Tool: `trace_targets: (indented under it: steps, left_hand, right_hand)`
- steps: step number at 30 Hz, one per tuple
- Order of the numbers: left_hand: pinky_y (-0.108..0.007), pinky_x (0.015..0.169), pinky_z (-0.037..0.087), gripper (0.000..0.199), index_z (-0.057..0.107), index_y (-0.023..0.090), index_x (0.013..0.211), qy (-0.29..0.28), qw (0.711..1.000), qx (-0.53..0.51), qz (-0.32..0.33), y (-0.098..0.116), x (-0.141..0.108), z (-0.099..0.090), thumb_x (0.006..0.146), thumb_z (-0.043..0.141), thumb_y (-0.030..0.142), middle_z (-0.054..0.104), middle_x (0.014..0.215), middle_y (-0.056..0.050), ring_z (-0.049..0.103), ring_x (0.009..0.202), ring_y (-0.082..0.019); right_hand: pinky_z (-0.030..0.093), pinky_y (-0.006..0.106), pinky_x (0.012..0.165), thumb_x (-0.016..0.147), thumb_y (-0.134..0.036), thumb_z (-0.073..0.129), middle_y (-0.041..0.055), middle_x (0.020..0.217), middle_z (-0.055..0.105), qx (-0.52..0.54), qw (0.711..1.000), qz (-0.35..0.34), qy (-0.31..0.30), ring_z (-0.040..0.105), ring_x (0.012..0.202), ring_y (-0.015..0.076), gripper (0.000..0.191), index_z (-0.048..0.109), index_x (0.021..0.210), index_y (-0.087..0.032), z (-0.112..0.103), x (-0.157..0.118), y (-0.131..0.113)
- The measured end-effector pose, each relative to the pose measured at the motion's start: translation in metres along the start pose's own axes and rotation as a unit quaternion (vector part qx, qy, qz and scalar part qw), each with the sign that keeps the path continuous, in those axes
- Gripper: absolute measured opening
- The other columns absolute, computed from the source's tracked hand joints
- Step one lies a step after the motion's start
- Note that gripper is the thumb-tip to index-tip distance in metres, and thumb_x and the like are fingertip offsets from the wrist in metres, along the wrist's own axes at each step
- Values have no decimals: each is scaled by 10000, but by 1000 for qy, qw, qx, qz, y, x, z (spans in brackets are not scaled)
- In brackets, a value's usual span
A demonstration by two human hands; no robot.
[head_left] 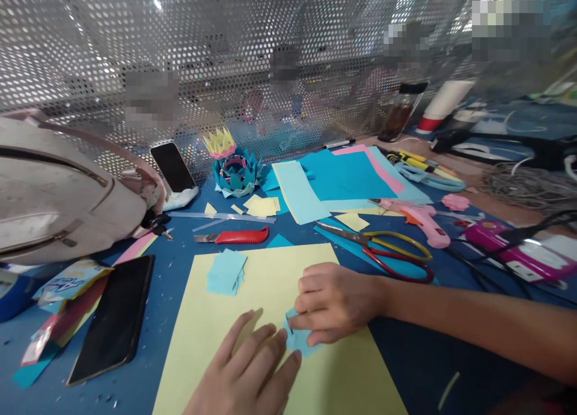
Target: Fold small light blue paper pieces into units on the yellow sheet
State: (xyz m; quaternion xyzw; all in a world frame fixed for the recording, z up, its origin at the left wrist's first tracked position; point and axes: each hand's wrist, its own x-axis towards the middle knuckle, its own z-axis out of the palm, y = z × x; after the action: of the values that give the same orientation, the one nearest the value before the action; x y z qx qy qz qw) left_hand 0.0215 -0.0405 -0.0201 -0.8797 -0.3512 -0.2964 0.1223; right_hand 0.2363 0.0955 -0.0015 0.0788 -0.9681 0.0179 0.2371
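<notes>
A small light-blue paper piece [303, 342] lies on a large pale yellow sheet. My right hand [336, 304] is closed on it, fingers curled and pressing its upper right part, which they hide. From the lower left, my left hand [250, 367] reaches over the yellow sheet [193, 337] with its fingers apart. Its nearest fingertips meet the left edge of the paper piece. Toward the sheet's upper left corner sits a stack of light-blue paper squares [225, 272].
Behind the sheet lie a red utility knife [238, 235], scissors [378, 244] and a pink glue gun [419, 217]. Folded-paper lotus flowers [237, 169] stand by the perforated metal panel [225, 54]. A phone [115, 319] and a backpack [67, 193] are at left.
</notes>
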Motion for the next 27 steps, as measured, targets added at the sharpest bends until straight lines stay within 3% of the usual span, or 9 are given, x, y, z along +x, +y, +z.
trace_targets:
  steps: [12, 18, 27]
  left_hand:
    - [-417, 1218, 218, 191, 706, 206, 957, -3, 1000, 1, 2, 1, 2, -1, 942, 520, 165, 733, 922, -3, 677, 983, -179]
    - [-418, 1217, 217, 198, 712, 199, 941, -2, 1000, -3, 1, 0, 3, -1, 938, 518, 157, 733, 907, -7, 683, 962, -184]
    - [-422, 1213, 226, 206, 720, 205, 965, 0, 1000, -6, 2, 0, 1, -1, 938, 522, 155, 735, 929, -2, 668, 993, -183]
  right_hand:
    - [334, 313, 581, 974, -415, 565, 10, 765, 632, 59, 998, -21, -8, 496, 675, 147, 285, 691, 1080, -183, -2, 1, 3]
    - [344, 317, 605, 1034, -368, 443, 20, 791, 652, 62, 998, -5, -10, 503, 680, 149, 323, 649, 1203, -186, -2, 1, 3]
    - [321, 325, 579, 1032, -376, 434, 16, 762, 643, 64, 998, -10, -6, 470, 662, 154, 340, 703, 1004, -170, -3, 3, 1]
